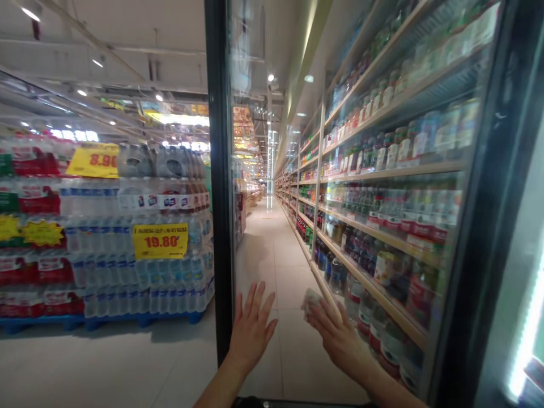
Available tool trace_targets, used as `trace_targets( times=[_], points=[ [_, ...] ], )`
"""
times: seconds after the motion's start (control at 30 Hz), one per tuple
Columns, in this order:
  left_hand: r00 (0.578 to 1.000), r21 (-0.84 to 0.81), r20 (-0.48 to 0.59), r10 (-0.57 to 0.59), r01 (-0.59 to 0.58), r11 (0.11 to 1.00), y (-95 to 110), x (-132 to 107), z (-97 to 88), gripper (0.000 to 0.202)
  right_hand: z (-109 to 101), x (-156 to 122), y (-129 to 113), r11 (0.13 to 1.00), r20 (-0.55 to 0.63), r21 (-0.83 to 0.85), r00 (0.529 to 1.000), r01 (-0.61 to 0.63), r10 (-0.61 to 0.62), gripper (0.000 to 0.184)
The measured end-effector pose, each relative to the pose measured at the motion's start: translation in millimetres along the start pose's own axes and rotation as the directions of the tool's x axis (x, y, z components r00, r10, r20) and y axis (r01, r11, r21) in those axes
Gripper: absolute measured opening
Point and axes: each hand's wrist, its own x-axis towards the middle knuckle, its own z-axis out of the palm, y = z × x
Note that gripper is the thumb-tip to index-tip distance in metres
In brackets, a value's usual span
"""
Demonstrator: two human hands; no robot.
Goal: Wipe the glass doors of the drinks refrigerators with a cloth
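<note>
A tall glass door (259,249) with a black frame stands in front of me. My left hand (251,326) lies against the lower glass near the frame's left side, fingers spread, with nothing in it. To its right, my right hand (335,331) holds a crumpled, pale cloth (312,301) against the glass under its fingers. The cloth and fingertips are slightly blurred. Black frame (219,187) runs upright just left of my left hand.
Shelves of bottled drinks (382,153) appear in the glass on the right; I cannot tell whether seen through or mirrored. Left, shrink-wrapped bottle packs (106,283) are stacked on blue pallets (144,320) with yellow price signs (160,241). A bright light strip (527,334) glows at far right.
</note>
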Motion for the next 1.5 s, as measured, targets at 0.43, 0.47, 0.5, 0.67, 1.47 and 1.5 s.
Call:
trace_targets(
  times=[0.43,0.47,0.5,0.67,1.47,1.5],
  points=[
    [1.000,0.043,0.028,0.012,-0.013,0.999,14,-3,16.3,0.048,-3,-16,0,0.992,0.027,-0.016,0.992,-0.126,0.126,0.044],
    [1.000,0.038,0.022,0.010,-0.011,0.999,15,-4,17.2,0.049,-4,-17,0,0.985,0.012,-0.021,0.985,-0.170,0.170,0.044],
    [1.000,0.032,0.017,0.005,-0.005,0.999,15,-4,18.0,0.049,-3,-18,0,0.979,0.003,-0.023,0.979,-0.204,0.204,0.045],
    [0.999,0.006,0.025,-0.020,0.020,1.000,16,-6,20.1,0.054,-4,-32,6,0.987,0.041,-0.004,0.986,-0.160,0.160,0.044],
    [1.000,-0.056,-0.001,-0.030,0.030,0.998,46,21,31.5,0.048,-17,-60,46,0.750,-0.172,-0.162,0.767,-0.641,0.618,0.072],
    [0.999,-0.060,-0.007,-0.039,0.039,0.997,47,21,32.1,0.049,-15,-51,35,0.808,-0.128,-0.129,0.818,-0.574,0.561,0.072]
  ],
)
